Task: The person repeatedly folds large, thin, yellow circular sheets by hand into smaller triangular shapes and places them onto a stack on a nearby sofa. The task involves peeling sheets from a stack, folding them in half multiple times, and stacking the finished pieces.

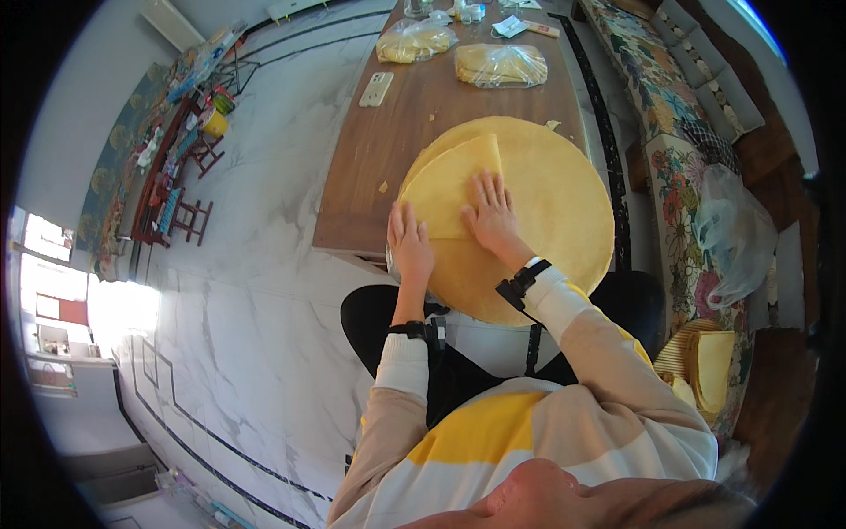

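A large round stack of thin yellow flatbread sheets (562,211) lies at the near end of the wooden table and overhangs its edge. On the stack's left half rests a sheet folded into a quarter wedge (449,192), its straight edges towards the right and towards me. My left hand (410,241) lies flat on the wedge's left corner, fingers pointing away from me. My right hand (492,211) presses with spread fingers on the wedge near its right edge. Neither hand grips anything.
Farther up the wooden table (357,159) are a phone (377,89), two plastic bags of folded yellow sheets (501,66) (416,40) and small jars (472,13). On the right, a floral-covered bench (674,198) holds a clear plastic bag (733,231) and a basket of folded sheets (714,370).
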A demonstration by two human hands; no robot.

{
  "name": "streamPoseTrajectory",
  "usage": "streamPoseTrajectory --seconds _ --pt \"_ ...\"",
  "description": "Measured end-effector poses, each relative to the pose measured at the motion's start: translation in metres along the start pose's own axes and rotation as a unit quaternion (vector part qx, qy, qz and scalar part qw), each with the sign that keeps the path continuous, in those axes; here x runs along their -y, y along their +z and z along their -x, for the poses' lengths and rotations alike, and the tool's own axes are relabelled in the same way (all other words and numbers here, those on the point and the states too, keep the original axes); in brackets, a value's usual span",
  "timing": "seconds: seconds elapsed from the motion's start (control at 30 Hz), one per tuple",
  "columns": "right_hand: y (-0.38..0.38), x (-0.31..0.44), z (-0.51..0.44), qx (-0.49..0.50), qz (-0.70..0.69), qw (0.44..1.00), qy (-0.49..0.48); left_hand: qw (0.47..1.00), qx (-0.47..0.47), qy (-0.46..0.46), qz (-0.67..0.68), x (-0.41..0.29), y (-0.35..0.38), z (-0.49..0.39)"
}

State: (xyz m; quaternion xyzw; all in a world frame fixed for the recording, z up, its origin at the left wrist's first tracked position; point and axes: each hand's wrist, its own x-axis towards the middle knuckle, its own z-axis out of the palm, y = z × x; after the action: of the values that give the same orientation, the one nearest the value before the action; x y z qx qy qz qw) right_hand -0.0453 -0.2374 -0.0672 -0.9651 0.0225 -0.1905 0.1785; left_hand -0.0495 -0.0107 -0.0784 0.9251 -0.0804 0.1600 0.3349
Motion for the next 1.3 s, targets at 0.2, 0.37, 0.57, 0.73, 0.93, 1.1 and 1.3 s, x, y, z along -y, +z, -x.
streamPoseTrajectory --seconds 0.2,0.37,0.57,0.73,0.93,1.1,1.3 --pt "0.012 -0.040 -0.065 -0.026 -0.212 0.961 0.178 0.983 -0.057 -0.154 0.081 0.034 -0.001 -0.016" --pt "-0.003 -0.039 -0.041 0.078 -0.213 0.949 0.220 0.980 0.058 -0.181 0.066 0.065 -0.037 -0.039" --pt "-0.084 -0.039 0.075 0.016 -0.339 0.898 0.280 0.963 0.148 -0.106 0.198 -0.027 -0.092 -0.011" --pt "-0.231 -0.115 0.245 -0.264 -0.335 0.812 0.398 0.907 0.296 -0.012 0.300 -0.226 -0.032 0.040" --pt "-0.399 -0.190 0.475 -0.509 -0.021 0.705 0.493 0.651 0.559 0.115 0.501 -0.463 0.076 0.199" --pt "-0.417 -0.256 0.631 -0.539 0.113 0.640 0.536 0.536 0.667 0.102 0.507 -0.549 0.146 0.333" --pt "-0.330 -0.319 0.758 -0.398 0.138 0.587 0.692 0.514 0.761 0.060 0.391 -0.460 0.133 0.352"
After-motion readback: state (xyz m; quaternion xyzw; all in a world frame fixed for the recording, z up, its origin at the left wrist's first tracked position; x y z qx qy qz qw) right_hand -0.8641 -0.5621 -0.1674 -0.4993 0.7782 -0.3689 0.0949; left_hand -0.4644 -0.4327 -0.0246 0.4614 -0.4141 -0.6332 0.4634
